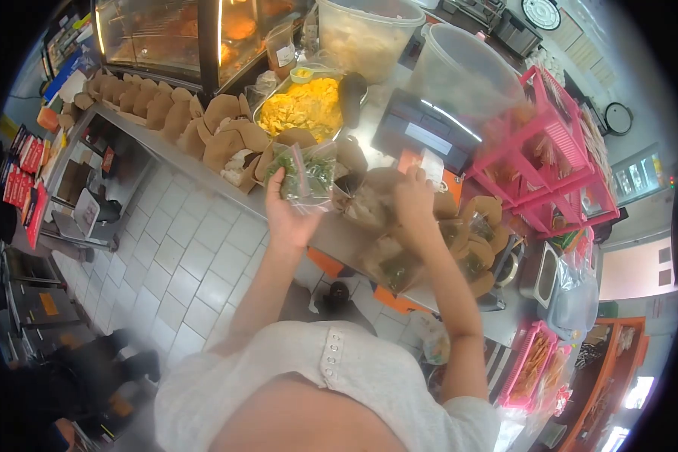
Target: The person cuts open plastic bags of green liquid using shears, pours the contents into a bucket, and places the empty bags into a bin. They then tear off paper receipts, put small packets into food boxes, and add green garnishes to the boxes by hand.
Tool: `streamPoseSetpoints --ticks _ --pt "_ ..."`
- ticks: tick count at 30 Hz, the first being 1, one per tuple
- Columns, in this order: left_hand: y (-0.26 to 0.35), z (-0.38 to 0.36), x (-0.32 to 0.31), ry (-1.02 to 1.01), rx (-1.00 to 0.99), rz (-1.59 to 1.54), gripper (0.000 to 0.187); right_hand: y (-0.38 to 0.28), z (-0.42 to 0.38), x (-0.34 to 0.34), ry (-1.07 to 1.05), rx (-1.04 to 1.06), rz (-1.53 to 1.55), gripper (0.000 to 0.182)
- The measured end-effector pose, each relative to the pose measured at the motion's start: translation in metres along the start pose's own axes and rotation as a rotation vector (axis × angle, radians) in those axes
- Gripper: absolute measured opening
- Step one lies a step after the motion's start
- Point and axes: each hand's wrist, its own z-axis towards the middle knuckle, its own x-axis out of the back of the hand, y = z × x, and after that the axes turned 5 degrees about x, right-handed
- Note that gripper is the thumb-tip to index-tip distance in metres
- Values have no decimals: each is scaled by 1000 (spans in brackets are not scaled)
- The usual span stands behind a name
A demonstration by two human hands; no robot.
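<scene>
Food stall counter (pixel 354 241), steel top above white tile: packing under way.
Left hand (pixel 288 215) grips a clear bag of greens (pixel 307 173) over the counter; right hand (pixel 413 197) is closed on a brown paper box (pixel 373 202). Several boxes nearby already appear filled; a row of empty paper boxes (pixel 158 109) waits by the tray of yellow food (pixel 303 107), so much remains.

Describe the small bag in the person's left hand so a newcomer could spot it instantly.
Start at the metal tray of yellow food on the steel counter. Just below it, the left hand holds up a clear plastic bag. Unlike the brown paper boxes around it, it is see-through with green contents.
</scene>
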Motion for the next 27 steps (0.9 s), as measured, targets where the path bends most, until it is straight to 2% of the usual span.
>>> streamPoseSetpoints --ticks 1,4,5,7,8,10,12,14,16,17,18,20,25,27 --pt "6 -3 2 -2 -32 18 35 -6 1 -4 -82 47 -351 22" --pt "16 -7 1 -30 -96 -6 37 -34 10 25 25 -3 -281 22" --pt "17 -7 5 -36 -57 -9 37 -48 16 36 27 17 -275 22" --pt "17 -10 7 -72 16 -19 38 -76 24 51 296 70 467 22" --pt "14 -12 5 -64 7 -22 38 -88 29 49 288 74 475 22" --pt "11 -14 1 -118 110 8 38 -104 41 45 -19 -136 1192 24" --pt "17 -10 7 -169 110 -72 39 -101 58 36 12 -79 1166 25" --pt "23 -11 10 -84 60 -22 39 -102 62 31 32 -28 1139 27" --pt "30 -5 23 -151 64 -30 40 -110 59 37 11 161 1010 25" --pt "32 -2 29 -218 75 -34 40 -117 57 30 198 234 871 22" --pt "33 -1 26 -217 74 -40 40 -118 57 28 192 236 869 22" --pt "34 0 18 -96 -53 48 39 -119 56 26 32 -14 1050 23" --pt "61 -2 11 -59 -185 -78 36 -65 71 21 -113 -157 1211 23" --pt "72 -3 18 -117 -248 -60 35 -45 86 31 -285 -135 1172 27"
